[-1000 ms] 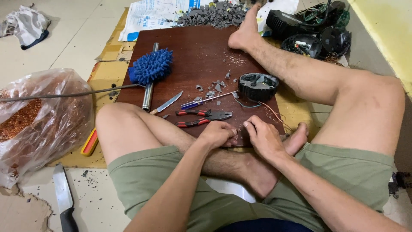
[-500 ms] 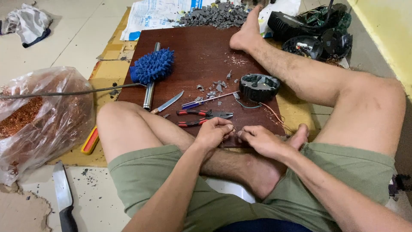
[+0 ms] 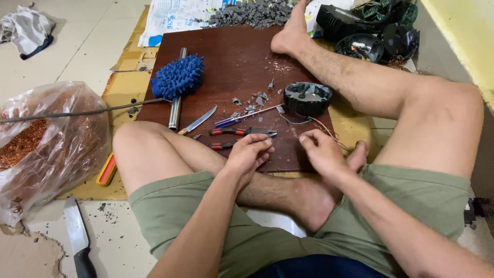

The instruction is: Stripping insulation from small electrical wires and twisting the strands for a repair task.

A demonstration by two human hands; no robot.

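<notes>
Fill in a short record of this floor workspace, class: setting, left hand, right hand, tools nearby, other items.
Setting: person seated on a tiled floor, legs around a dark brown board
Left hand: fingers curled, just below the red-handled pliers; grip on anything cannot be told
Right hand: fingertips pinched on a thin copper wire
Tools nearby: small knife, blue pen, blue duster
Other items: round black casing, grey plastic fragments, bag of copper wire, cleaver

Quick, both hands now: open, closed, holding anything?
Left hand: loosely curled by the red-handled pliers; any grip cannot be told.
Right hand: fingers pinched together; what they hold cannot be told.
</notes>
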